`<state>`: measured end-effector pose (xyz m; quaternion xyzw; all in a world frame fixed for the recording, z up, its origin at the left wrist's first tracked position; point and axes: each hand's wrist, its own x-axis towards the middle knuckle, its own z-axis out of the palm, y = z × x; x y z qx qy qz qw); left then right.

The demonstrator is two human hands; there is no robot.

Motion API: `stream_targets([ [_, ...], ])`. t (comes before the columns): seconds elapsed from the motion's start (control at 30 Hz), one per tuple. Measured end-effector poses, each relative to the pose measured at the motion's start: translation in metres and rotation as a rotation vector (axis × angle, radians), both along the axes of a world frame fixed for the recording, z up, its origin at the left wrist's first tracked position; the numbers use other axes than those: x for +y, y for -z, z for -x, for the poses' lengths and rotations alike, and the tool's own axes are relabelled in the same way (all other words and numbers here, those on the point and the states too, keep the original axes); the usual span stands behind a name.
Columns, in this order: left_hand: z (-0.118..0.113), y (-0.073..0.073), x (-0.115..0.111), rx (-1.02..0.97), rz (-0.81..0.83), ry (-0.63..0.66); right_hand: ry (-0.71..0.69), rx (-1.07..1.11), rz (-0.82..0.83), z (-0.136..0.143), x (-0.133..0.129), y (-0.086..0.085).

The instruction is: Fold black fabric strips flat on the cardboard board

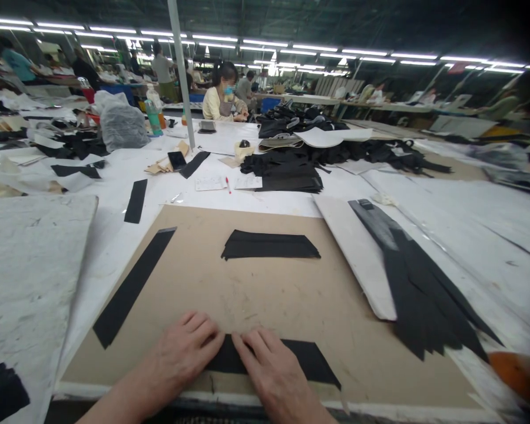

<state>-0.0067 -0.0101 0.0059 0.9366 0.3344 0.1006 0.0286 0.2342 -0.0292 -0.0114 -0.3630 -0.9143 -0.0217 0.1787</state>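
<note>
A black fabric strip (309, 359) lies flat along the near edge of the tan board (265, 300). My left hand (183, 353) rests on its left part, fingers bent and close together, thumb and fingertips at the strip's upper edge. Just to the right, my right hand (269, 365) presses on the same strip, its fingers pointing forward. Farther up the board is a small stack of black pieces (270, 245). Another long black strip (135, 288) lies slanted at the board's left side.
A fan of black strips (419, 282) overlaps a pale board (357, 253) at right. Another pale board (30, 265) stands left. Black fabric piles (291, 171), a red pen (228, 185) and a metal pole (183, 76) are beyond. A masked person (223, 97) sits across the table.
</note>
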Motion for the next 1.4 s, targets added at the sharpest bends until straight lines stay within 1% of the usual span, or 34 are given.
stream_targets([
  [0.07,0.0,-0.005,-0.003,0.041,-0.023,0.027,0.013,0.007,-0.035,-0.013,-0.004,0.002],
  [0.17,0.001,-0.008,-0.006,0.051,-0.036,0.036,0.062,-0.02,-0.053,-0.045,-0.01,0.004],
  [0.27,0.002,-0.003,-0.007,0.024,-0.049,0.03,0.114,-0.112,-0.036,-0.082,-0.019,0.006],
  [0.33,0.003,0.001,-0.006,-0.02,-0.043,0.026,0.144,-0.143,-0.032,-0.101,-0.024,0.004],
  [0.4,0.004,0.004,-0.005,-0.057,-0.003,0.019,0.174,-0.148,-0.032,-0.112,-0.026,-0.001],
  [0.47,0.006,0.003,-0.003,-0.083,0.069,-0.007,0.209,-0.158,-0.041,-0.112,-0.022,-0.011],
  [0.53,0.009,-0.001,-0.002,-0.127,0.169,-0.059,0.263,-0.189,-0.06,-0.103,-0.014,-0.021],
  [0.6,0.016,-0.007,0.0,-0.216,0.27,-0.155,0.322,-0.201,-0.083,-0.085,-0.005,-0.029],
  [0.63,0.02,-0.009,0.001,-0.262,0.319,-0.216,0.335,-0.186,-0.088,-0.073,0.0,-0.031],
  [0.7,0.029,-0.014,0.002,-0.339,0.418,-0.33,0.302,-0.098,-0.079,-0.045,0.007,-0.031],
  [0.77,0.036,-0.018,0.004,-0.372,0.516,-0.392,0.217,0.02,-0.012,-0.014,0.011,-0.028],
  [0.83,0.039,-0.022,0.006,-0.374,0.592,-0.406,0.149,0.103,0.11,0.015,0.013,-0.024],
  [0.9,0.038,-0.025,0.008,-0.36,0.623,-0.407,0.129,0.14,0.238,0.037,0.015,-0.02],
  [0.97,0.034,-0.027,0.01,-0.343,0.629,-0.403,0.129,0.176,0.333,0.051,0.018,-0.017],
  [1.03,0.028,-0.029,0.012,-0.32,0.63,-0.405,0.123,0.219,0.386,0.056,0.02,-0.015],
  [1.17,0.021,-0.025,0.015,-0.262,0.597,-0.417,0.111,0.258,0.395,0.058,0.021,-0.011],
  [1.27,0.022,-0.019,0.014,-0.18,0.524,-0.39,0.093,0.239,0.309,0.059,0.017,-0.007],
  [1.4,0.026,-0.012,0.005,0.024,0.344,-0.31,0.026,0.116,0.099,0.062,0.01,0.0],
])
